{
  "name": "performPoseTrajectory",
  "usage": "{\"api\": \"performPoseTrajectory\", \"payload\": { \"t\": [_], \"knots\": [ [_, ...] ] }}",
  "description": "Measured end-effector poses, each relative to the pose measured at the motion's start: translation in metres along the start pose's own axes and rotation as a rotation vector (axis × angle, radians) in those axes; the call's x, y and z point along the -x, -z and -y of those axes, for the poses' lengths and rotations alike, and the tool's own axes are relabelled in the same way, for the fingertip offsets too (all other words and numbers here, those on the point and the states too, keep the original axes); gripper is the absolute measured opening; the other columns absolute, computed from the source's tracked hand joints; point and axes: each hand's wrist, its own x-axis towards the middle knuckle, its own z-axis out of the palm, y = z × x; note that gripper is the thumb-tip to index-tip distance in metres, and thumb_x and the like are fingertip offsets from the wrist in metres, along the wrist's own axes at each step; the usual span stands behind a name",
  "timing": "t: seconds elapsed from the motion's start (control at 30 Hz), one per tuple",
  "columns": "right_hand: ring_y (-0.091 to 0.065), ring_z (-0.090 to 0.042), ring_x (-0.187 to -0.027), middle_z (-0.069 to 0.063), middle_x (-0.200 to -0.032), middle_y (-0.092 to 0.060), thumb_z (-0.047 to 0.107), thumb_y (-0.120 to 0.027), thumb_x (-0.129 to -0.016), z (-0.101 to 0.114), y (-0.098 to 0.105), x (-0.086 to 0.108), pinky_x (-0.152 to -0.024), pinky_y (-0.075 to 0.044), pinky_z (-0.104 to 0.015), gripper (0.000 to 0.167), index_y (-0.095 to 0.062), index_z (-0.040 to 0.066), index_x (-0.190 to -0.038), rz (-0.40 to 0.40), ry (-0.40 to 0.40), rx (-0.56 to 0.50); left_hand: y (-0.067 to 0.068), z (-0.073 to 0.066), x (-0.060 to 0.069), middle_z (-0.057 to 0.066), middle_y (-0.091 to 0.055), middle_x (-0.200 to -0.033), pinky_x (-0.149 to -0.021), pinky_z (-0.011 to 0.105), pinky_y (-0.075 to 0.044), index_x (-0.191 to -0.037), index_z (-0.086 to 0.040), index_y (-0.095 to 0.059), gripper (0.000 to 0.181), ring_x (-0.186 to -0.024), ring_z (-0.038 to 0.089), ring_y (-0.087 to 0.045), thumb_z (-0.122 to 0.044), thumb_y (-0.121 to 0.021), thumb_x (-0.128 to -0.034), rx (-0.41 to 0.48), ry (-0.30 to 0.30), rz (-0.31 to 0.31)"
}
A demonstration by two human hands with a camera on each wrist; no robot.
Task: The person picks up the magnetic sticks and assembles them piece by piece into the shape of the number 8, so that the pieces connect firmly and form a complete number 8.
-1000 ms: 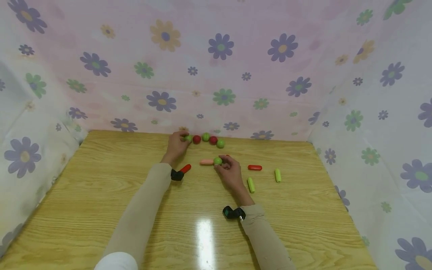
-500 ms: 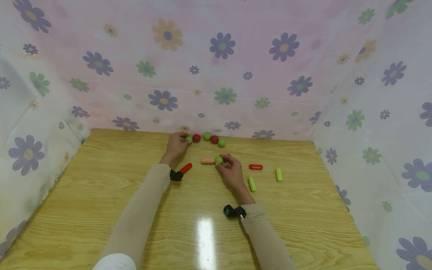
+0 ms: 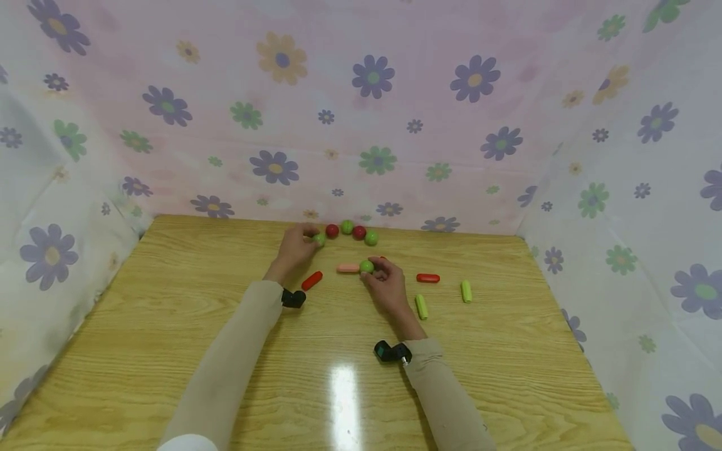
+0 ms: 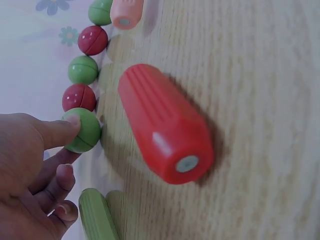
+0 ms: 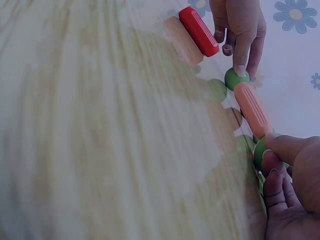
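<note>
At the left end of the ball row, my left hand (image 3: pixel 297 248) pinches a green ball (image 4: pixel 83 131) between thumb and fingers. Beside that ball in the row sits a red ball (image 3: pixel 332 231), then a green ball (image 3: pixel 346 227), another red ball (image 3: pixel 359 232) and a green one (image 3: pixel 371 238). Nearer to me, my right hand (image 3: pixel 387 289) pinches another green ball (image 3: pixel 366 267), which lies against the right end of a pink stick (image 3: pixel 347 268). A red stick (image 3: pixel 312 280) lies close to my left wrist.
Right of my right hand lie a red stick (image 3: pixel 428 278) and two yellow-green sticks (image 3: pixel 422 307). Behind its fingers, a bit of red shows. Flowered cloth (image 3: pixel 376 160) stands along the back and sides of the wooden table (image 3: pixel 225 394). A green stick (image 4: pixel 98 215) shows below my left fingers.
My left hand has drawn slightly toward me with its green ball, and the row's left end has shifted a little. My right hand keeps its grip, nearly still.
</note>
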Motion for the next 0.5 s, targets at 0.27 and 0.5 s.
{"api": "performPoseTrajectory", "payload": {
  "t": [0.27,0.5],
  "knots": [
    [-0.051,-0.012,-0.066,-0.018,-0.083,-0.064,0.005,-0.072,-0.094,0.005,0.0,0.002,-0.062,-0.046,-0.022,0.04,-0.063,-0.002,-0.133,0.013,-0.018,-0.016,-0.008,-0.003,0.013,0.021,-0.061,-0.132,-0.098,0.047,-0.049,-0.132,0.005,-0.061,0.034,-0.109,0.032,-0.06,-0.007,-0.06,-0.1005,0.066,0.048,0.004],
    [-0.052,-0.011,-0.063,-0.007,-0.074,-0.061,0.004,-0.072,-0.092,0.0,-0.001,0.001,-0.061,-0.046,-0.023,0.038,-0.066,0.002,-0.129,-0.004,-0.029,-0.012,-0.018,0.003,0.025,0.02,-0.066,-0.123,-0.081,0.035,-0.051,-0.124,0.003,-0.066,0.028,-0.095,0.03,-0.064,-0.007,-0.066,-0.0977,0.178,0.005,-0.059]
  ]
}}
